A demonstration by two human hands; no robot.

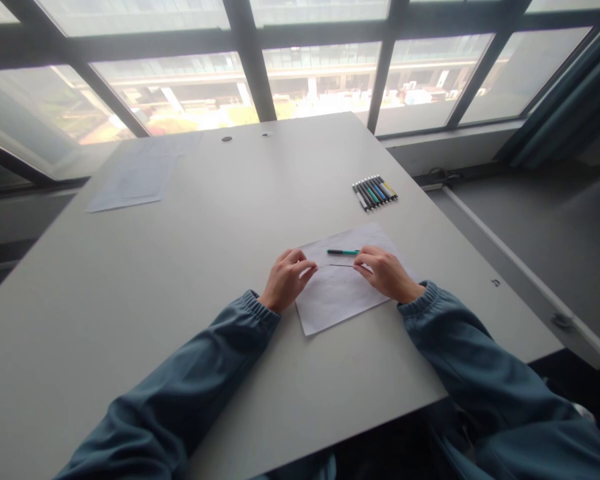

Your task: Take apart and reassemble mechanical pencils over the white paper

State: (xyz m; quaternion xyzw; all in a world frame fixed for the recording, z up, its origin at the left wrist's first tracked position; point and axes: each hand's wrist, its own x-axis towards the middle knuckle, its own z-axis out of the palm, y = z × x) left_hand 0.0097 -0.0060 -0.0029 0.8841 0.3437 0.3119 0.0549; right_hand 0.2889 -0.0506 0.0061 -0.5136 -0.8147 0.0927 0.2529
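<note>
Both hands pinch a thin dark strip over the white paper sheet [340, 287]: left hand [285, 280] and right hand [387, 272] each hold one end. The green pen [343, 252] lying just beyond looks likely to roll if the paper gets nudged.

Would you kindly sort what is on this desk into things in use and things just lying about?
In use: white sheet; green pen; thin dark strip between left hand and right hand.

Lying about: row of pens; far papers.
</note>
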